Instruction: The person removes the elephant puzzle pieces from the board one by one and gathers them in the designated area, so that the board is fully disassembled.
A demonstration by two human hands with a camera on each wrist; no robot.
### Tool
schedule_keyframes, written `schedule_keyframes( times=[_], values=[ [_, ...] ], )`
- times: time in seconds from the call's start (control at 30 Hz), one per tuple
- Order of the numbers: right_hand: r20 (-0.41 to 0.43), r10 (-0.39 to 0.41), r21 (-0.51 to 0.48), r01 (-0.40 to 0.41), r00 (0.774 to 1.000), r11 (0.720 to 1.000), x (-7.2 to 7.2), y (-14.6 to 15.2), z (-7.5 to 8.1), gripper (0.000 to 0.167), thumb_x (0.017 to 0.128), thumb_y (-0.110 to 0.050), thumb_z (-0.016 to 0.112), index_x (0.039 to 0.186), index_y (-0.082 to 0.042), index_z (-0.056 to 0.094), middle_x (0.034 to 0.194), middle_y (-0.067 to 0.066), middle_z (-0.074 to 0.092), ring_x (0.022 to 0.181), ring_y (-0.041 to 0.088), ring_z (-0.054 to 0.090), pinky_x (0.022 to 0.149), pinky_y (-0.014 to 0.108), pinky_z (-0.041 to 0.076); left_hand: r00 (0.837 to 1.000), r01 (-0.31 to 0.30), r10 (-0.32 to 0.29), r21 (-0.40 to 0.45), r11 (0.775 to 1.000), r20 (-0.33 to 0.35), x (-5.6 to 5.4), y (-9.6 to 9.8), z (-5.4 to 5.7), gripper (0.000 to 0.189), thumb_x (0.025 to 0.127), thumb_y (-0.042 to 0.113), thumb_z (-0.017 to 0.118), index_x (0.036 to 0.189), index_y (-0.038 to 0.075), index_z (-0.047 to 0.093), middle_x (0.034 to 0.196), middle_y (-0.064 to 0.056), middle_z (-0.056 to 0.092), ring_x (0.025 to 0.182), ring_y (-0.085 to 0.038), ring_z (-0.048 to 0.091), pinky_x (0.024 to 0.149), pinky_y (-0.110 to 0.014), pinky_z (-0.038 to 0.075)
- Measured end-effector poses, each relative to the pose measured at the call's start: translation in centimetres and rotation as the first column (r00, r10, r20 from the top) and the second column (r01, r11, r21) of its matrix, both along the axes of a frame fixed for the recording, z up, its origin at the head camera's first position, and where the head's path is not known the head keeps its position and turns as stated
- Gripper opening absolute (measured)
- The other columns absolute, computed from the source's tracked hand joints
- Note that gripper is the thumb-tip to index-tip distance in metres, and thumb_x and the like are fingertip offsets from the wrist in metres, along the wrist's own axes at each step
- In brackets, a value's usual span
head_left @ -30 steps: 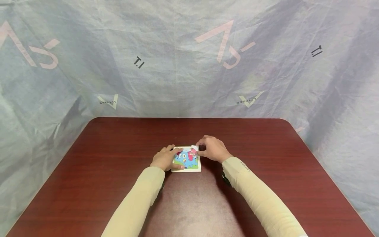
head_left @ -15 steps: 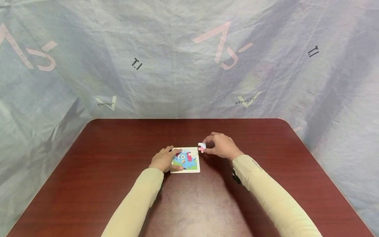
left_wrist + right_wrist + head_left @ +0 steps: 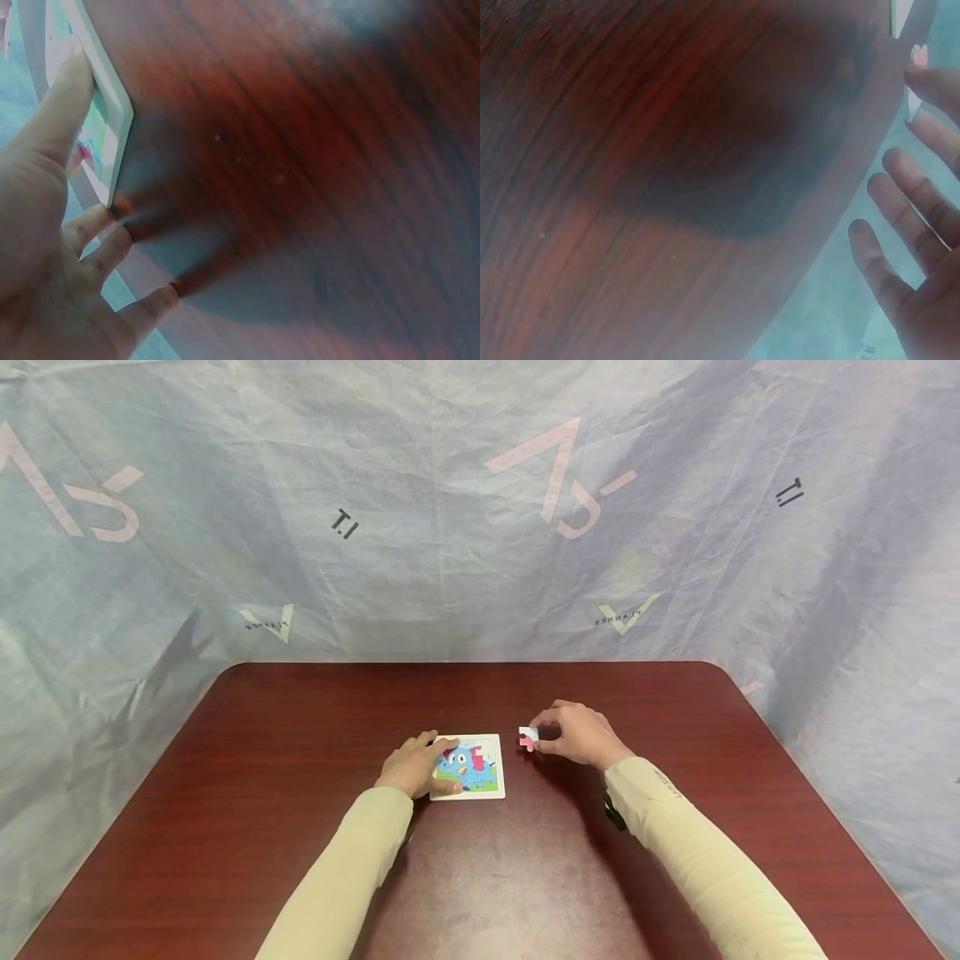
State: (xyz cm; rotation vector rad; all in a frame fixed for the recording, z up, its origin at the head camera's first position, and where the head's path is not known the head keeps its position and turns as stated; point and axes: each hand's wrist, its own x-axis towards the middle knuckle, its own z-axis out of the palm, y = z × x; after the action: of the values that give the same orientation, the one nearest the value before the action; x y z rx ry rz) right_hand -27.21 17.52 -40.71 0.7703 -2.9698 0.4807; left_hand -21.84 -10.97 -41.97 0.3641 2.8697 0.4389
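A square jigsaw puzzle (image 3: 502,768) in a white frame lies flat on the table, picturing a blue cartoon elephant. Its upper right corner shows a pale bare patch where no piece sits. My left hand (image 3: 407,767) rests over the left side of the frame, with thumb and forefinger laid across the picture. In the left wrist view, the other fingertips touch the table beside the frame (image 3: 112,112). To the right of the puzzle, my right hand (image 3: 585,737) pinches a pink and white puzzle piece (image 3: 527,737) between thumb and forefinger, its remaining fingers spread in the right wrist view.
The dark red wooden table (image 3: 480,877) has rounded far corners. A grey printed cloth (image 3: 450,527) hangs behind its far edge and along both sides.
My right hand has lifted the puzzle piece away from the frame's upper right corner and carried it right, uncovering that corner. My left hand has stayed on the frame.
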Motion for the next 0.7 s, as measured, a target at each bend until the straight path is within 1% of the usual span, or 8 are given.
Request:
schedule_keyframes(
  times=[0.23,0.47,0.7],
  values=[
    [0.042,-0.027,0.025,0.026,0.999,0.999,0.0,0.4,-0.4,0.025,0.084,-0.029,0.084,0.107,-0.022,0.079,0.096,-0.003,0.066,0.088,0.020,0.062,0.073,0.047,0.053,1.000,0.002,-0.002,-0.012,1.000,-0.001,0.0,-0.1,0.1,0.076,0.087,0.040,0.081,0.153,0.019,0.048,0.158,-0.019,0.038,0.138,-0.042,0.044,0.103,-0.060,0.044],
    [0.067,-0.042,0.020,0.041,0.997,0.999,0.0,0.4,-0.9,0.023,0.085,-0.027,0.084,0.107,-0.020,0.079,0.090,-0.004,0.064,0.081,0.015,0.057,0.070,0.042,0.050,1.000,0.007,-0.007,-0.011,1.000,-0.002,0.1,0.0,0.0,0.076,0.088,0.040,0.080,0.153,0.019,0.048,0.158,-0.019,0.038,0.139,-0.042,0.043,0.105,-0.060,0.043],
    [0.077,-0.043,0.020,0.041,0.996,0.999,-0.2,0.1,-1.4,0.023,0.084,-0.028,0.084,0.105,-0.020,0.080,0.088,-0.004,0.062,0.081,0.015,0.057,0.070,0.039,0.049,1.000,0.008,-0.008,-0.009,1.000,0.002,0.1,0.1,0.2,0.075,0.088,0.040,0.080,0.153,0.019,0.048,0.157,-0.019,0.038,0.139,-0.042,0.043,0.105,-0.061,0.043]
  ],
)
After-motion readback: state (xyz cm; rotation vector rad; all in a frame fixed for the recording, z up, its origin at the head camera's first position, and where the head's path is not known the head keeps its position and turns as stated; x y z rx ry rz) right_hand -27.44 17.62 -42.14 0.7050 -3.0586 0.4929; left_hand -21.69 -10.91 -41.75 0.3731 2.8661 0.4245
